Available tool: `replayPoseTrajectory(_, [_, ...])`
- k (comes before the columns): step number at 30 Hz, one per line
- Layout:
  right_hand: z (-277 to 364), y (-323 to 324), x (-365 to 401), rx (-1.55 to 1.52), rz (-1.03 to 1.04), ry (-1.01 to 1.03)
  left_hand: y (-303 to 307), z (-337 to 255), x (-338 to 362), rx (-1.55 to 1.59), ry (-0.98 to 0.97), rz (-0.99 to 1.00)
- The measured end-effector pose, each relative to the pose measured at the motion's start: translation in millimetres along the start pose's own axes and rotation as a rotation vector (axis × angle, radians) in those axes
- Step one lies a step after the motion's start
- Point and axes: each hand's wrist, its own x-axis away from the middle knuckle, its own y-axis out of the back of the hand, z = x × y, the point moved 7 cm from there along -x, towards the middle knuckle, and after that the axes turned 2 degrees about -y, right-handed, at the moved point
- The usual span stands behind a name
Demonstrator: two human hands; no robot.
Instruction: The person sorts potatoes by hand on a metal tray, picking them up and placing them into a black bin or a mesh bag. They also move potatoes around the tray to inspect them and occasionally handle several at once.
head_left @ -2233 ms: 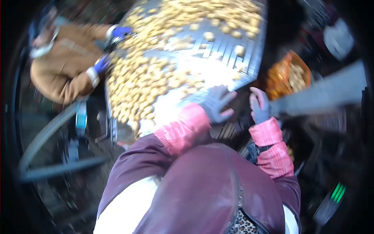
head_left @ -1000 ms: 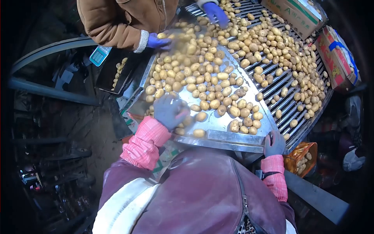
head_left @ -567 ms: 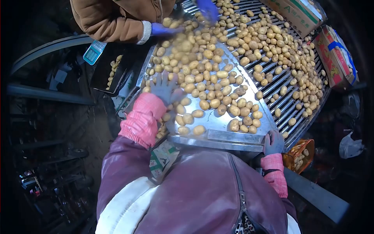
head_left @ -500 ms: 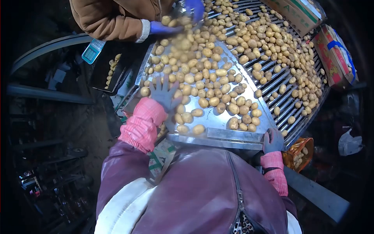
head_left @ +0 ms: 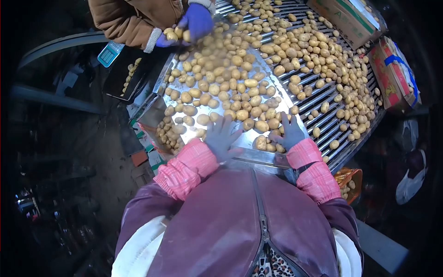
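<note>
Many potatoes (head_left: 226, 85) lie spread over a sloping metal tray (head_left: 217, 151) in front of me. My left hand (head_left: 222, 138), gloved in grey, is over the tray's near part with its fingers spread; it looks slightly blurred. Potatoes sit just beyond its fingertips. My right hand (head_left: 290, 133), in the same kind of glove, reaches over the tray's near right corner, fingers apart, beside a small group of potatoes (head_left: 265, 144). Neither hand grips anything. More potatoes (head_left: 168, 134) fill a box below the tray's left edge.
Across the tray, another person's purple-gloved hands (head_left: 196, 22) hold potatoes. A bar rack (head_left: 318, 105) with heaped potatoes extends right, with cardboard boxes (head_left: 344, 21) at its far side. A black crate (head_left: 121, 92) stands left, an orange bag (head_left: 354, 177) lower right.
My left hand has moved right and nearer to me. My right hand has left the tray's corner edge and moved onto the tray. Potatoes near the front left have shifted or gone.
</note>
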Motion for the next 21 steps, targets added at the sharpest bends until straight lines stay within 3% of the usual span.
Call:
replayPoseTrajectory(6, [-4.5,-24.7,-50.8,0.022,-0.107,0.082,5.7,29.7,-11.4,-0.144,0.219,-0.114])
replayPoseTrajectory(8, [34.0,5.3,-33.3,0.230,-0.151,0.194,7.9,37.5,-8.7,-0.109,0.248,-0.066])
replayPoseTrajectory(10, [7.8,-7.7,-49.8,0.001,-0.160,0.059,24.8,43.3,-10.1,0.017,0.278,-0.055])
replayPoseTrajectory(12, [1.6,-7.8,-44.7,-0.071,-0.198,0.074,52.5,48.8,-12.9,0.237,0.316,-0.072])
replayPoseTrajectory(13, [2.3,-6.7,-39.4,-0.084,-0.239,0.093,59.3,65.1,-17.9,0.273,0.291,-0.389])
replayPoseTrajectory(15, [10.4,3.4,-25.9,-0.040,-0.385,0.181,58.3,96.4,-40.9,0.280,0.380,-0.238])
replayPoseTrajectory(18, [20.0,13.9,-20.5,-0.080,-0.326,0.163,33.6,142.8,-76.9,0.211,0.368,-0.101])
replayPoseTrajectory(21, [19.5,21.0,-22.8,-0.100,-0.343,0.182,28.0,150.2,-103.8,0.079,0.382,0.102])
